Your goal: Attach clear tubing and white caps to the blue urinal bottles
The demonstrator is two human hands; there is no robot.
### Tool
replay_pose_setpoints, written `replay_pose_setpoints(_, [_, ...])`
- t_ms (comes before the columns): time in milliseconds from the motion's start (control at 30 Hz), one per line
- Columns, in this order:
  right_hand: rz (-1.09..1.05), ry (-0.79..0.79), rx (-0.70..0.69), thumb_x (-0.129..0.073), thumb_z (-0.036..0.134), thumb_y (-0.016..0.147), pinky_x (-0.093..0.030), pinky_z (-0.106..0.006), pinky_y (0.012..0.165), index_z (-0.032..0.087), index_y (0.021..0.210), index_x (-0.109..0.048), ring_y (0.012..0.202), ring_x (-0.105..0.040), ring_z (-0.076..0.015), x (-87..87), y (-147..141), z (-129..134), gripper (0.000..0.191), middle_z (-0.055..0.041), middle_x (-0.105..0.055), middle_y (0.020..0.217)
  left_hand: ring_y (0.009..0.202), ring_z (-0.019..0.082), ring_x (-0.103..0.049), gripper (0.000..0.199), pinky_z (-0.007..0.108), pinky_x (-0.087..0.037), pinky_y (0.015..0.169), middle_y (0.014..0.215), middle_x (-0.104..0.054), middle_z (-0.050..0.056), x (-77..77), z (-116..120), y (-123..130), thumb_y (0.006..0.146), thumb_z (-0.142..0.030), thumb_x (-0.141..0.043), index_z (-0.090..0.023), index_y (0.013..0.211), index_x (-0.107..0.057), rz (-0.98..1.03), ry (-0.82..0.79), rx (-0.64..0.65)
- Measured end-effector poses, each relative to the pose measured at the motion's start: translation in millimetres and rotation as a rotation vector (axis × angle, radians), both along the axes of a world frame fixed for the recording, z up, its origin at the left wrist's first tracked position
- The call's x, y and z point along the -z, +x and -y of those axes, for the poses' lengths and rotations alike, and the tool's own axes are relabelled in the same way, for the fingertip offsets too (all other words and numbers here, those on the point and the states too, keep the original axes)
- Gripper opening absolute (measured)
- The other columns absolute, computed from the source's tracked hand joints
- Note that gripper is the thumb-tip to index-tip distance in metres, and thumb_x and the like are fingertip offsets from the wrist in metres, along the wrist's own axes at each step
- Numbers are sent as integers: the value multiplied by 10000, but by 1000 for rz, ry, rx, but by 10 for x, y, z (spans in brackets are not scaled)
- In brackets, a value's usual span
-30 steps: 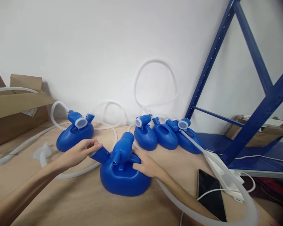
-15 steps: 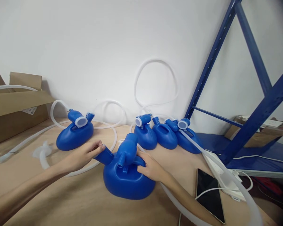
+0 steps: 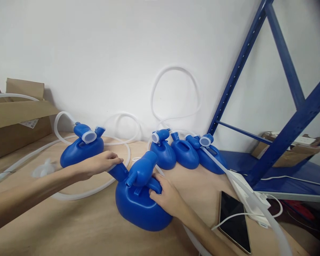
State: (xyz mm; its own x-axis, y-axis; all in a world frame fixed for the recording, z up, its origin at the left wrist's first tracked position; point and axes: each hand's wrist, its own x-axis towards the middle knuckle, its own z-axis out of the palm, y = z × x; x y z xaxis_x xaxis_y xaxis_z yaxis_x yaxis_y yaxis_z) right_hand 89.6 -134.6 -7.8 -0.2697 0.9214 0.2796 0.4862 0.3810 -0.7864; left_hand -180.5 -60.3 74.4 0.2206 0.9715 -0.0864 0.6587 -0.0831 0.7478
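A blue plastic urinal bottle stands on the table in front of me, tilted a little. My right hand is wrapped round its handle, thumb on the near side. On the left, my left hand has its fingers closed over the rim of the bottle's open neck; the fingertips are partly hidden. A separate-looking blue spout piece rests on top of the bottle between my hands, its small nozzle pointing towards me. Nothing is seen attached to that nozzle.
Similar blue bottles stand behind, one at left and several at right. Clear hoses loop across the table. A cardboard box sits at left. At right lie a phone, a power strip and a blue shelf.
The spout piece has turned, its nozzle swinging left. The bottle is slightly rotated, and my left hand has shifted over the neck rim. My right hand stays on the handle.
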Motion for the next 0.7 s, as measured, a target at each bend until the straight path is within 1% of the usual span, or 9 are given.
replay_pose_setpoints(67, [20, -11, 21, -622, 181, 813, -526, -487, 1003, 223, 1177, -679, 1106, -679, -315, -10, -26, 25, 371, -89, -732, 1162, 970, 301, -665, 481, 323, -511, 750, 987, -749, 80, -5, -46, -25, 687, -614, -720, -197, 926, -750, 5, -76, -42])
replay_pose_setpoints(133, [29, -22, 33, -622, 187, 810, -527, -497, 998, 219, 1165, -679, 1100, -678, -324, -22, -50, 44, 361, -96, -732, 1148, 999, 313, -674, 502, 335, -526, 768, 1036, -758, 92, -17, -76, -41, 677, -586, -732, -201, 1000, -755, -4, -118, -64])
replay_pose_setpoints(233, [29, -19, 39, -614, 158, 782, -528, -495, 993, 216, 1135, -693, 1082, -681, -327, -31, -76, 55, 367, -95, -734, 1103, 970, 306, -679, 483, 337, -537, 750, 999, -756, 89, -6, -95, -35, 667, -566, -721, -202, 982, -756, 25, -148, -68])
replay_pose_setpoints(333, [34, 3, 33, -601, 126, 758, -532, -484, 984, 224, 1160, -709, 1063, -684, -320, -27, -83, 54, 428, -85, -740, 1098, 918, 260, -658, 424, 305, -526, 726, 941, -736, 53, 36, -127, -31, 639, -532, -745, -210, 914, -729, 116, -177, -79])
replay_pose_setpoints(433, [7, 31, 12, -606, 118, 755, -535, -475, 996, 244, 1196, -721, 1085, -683, -318, -30, -69, 60, 474, -80, -746, 1167, 646, 168, -522, 291, 279, -454, 596, 694, -587, -1, 16, -206, -118, 678, -473, -708, -220, 692, -564, 269, -213, -52])
replay_pose_setpoints(467, [-15, 41, 2, -609, 115, 751, -532, -475, 1014, 249, 1210, -723, 1113, -680, -320, -34, -63, 63, 491, -81, -741, 1212, 565, 137, -426, 308, 271, -419, 560, 613, -483, -29, -14, -240, -176, 703, -456, -672, -232, 636, -473, 329, -221, -40])
replay_pose_setpoints(533, [-53, 43, -9, -620, 114, 742, -519, -478, 1054, 250, 1225, -728, 1172, -669, -326, -37, -59, 66, 514, -83, -729, 1286, 516, 102, -284, 348, 256, -381, 548, 562, -319, -64, -89, -305, -318, 765, -436, -600, -246, 604, -358, 406, -206, 1])
replay_pose_setpoints(600, [-63, 13, 4, -633, 128, 735, -507, -489, 1080, 238, 1200, -749, 1207, -663, -338, -23, -67, 58, 492, -92, -724, 1317, 547, 97, -313, 364, 240, -381, 585, 571, -325, -57, -144, -361, -448, 823, -438, -576, -232, 596, -379, 355, -127, 50])
replay_pose_setpoints(700, [-96, -37, 39, -653, 164, 727, -508, -502, 1076, 218, 1099, -793, 1192, -677, -354, 30, -96, 18, 401, -106, -742, 1288, 600, 115, -415, 395, 228, -347, 586, 578, -446, -42, -120, -437, -491, 819, -475, -654, -195, 587, -500, 84, 66, 147])
